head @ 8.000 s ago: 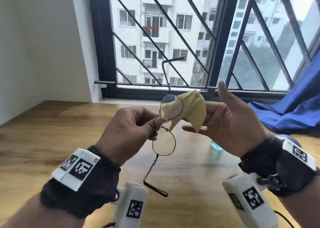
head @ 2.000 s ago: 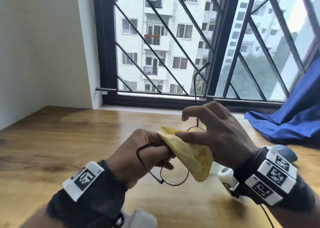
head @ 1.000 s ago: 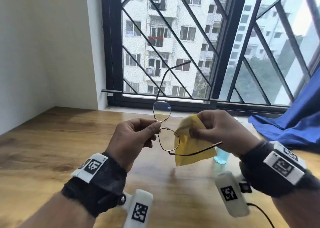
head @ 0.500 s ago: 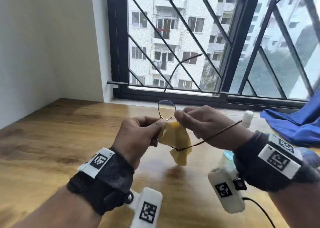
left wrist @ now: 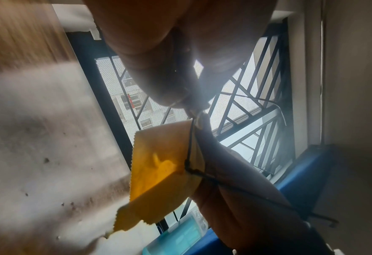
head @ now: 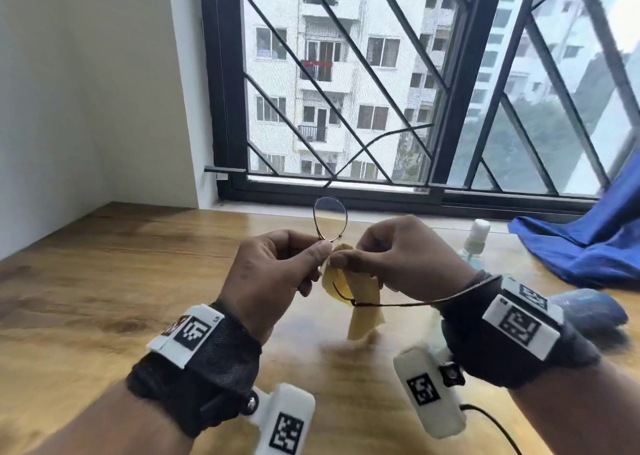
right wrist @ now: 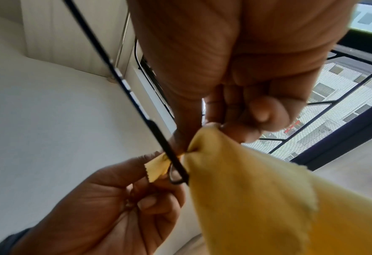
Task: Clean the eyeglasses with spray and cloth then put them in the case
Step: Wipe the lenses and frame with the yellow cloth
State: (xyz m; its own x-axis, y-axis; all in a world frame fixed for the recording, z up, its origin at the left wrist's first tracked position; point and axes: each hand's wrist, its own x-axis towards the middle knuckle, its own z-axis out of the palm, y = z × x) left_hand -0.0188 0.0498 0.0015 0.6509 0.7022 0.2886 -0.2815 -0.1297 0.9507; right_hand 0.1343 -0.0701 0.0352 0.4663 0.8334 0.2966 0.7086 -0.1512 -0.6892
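Note:
I hold thin dark-rimmed eyeglasses [head: 330, 218] upright above the wooden table [head: 104, 281]. My left hand [head: 320, 248] pinches the frame at the bridge, between the two lenses. The upper lens stands bare above my fingers. My right hand [head: 341, 259] pinches a yellow cloth [head: 360, 299] around the lower lens, which the cloth mostly hides. One temple arm [head: 415, 303] runs right to my right wrist. In the left wrist view the cloth [left wrist: 158, 172] hangs folded over the rim [left wrist: 190, 143]. In the right wrist view the cloth [right wrist: 257, 198] bunches at my fingertips [right wrist: 230, 131].
A small spray bottle [head: 474, 240] with bluish liquid stands on the table behind my right hand. A rounded blue object [head: 588, 312] lies by my right wrist. Blue fabric [head: 581, 247] is heaped at the right, under the barred window [head: 346, 108].
Over the last second my right hand brought the cloth from beside the glasses onto the lower lens and now pinches it there. My left hand keeps its hold at the bridge.

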